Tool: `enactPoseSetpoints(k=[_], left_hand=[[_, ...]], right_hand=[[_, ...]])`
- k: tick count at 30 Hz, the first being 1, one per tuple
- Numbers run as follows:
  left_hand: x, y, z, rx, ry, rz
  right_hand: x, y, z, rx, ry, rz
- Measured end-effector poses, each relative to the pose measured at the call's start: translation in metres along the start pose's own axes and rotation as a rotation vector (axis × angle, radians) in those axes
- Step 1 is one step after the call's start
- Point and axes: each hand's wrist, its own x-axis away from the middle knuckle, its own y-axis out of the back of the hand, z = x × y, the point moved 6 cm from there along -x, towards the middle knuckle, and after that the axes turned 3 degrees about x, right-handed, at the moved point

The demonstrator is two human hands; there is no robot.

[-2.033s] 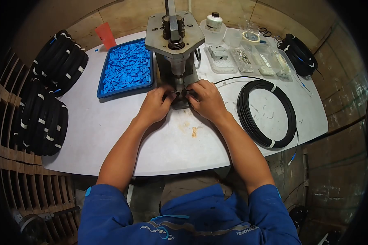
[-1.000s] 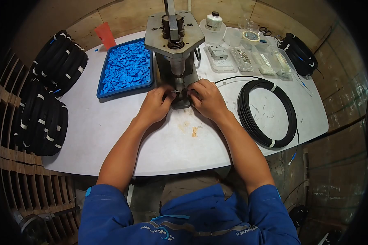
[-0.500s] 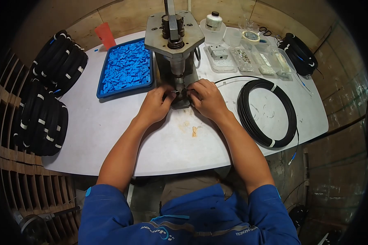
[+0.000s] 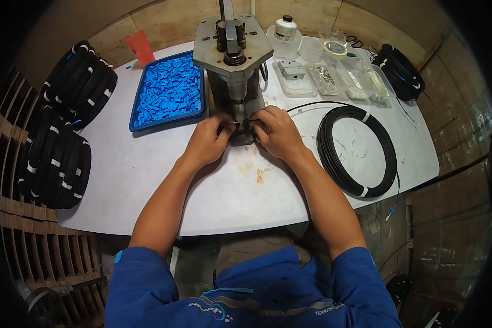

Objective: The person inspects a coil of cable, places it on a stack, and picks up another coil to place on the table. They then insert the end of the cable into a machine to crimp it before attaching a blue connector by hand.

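Observation:
At the foot of a metal press [image 4: 235,65], my two hands face each other. My left hand [image 4: 209,139] is closed at the left of the press base, its fingertips pinched on something too small to make out. On the right side, my right hand [image 4: 276,131] is closed around the end of a black cable [image 4: 320,103], which runs rightward to a large black coil [image 4: 326,147] on the table. The spot between my fingertips, under the press ram, is dark and partly hidden.
Left of the press lies a blue tray [image 4: 132,123] of small blue pieces, with a red cup [image 4: 141,48] behind. Black coils [image 4: 54,158] are stacked at the left edge. Clear containers [image 4: 325,81], a white bottle [image 4: 285,28] and another coil [image 4: 402,74] stand at the back right.

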Motion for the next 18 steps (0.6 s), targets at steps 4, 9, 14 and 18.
enactPoseSetpoints(k=[4,9,14,18], left_hand=[[0.0,-0.0005,0.0016,-0.003,-0.015,-0.007],[0.0003,-0.0001,0.0009,-0.003,-0.016,-0.009],[-0.0001,-0.0005,0.0023,-0.001,-0.006,-0.002],[0.0002,-0.0005,0.002,-0.007,-0.013,-0.005]], right_hand=[[0.0,0.0006,0.0001,-0.004,-0.002,-0.002],[0.0001,-0.0004,-0.0011,-0.015,-0.007,-0.001],[0.0002,0.0001,-0.0011,-0.025,-0.015,-0.001],[0.0,0.0,-0.0011,-0.027,-0.012,-0.001]])
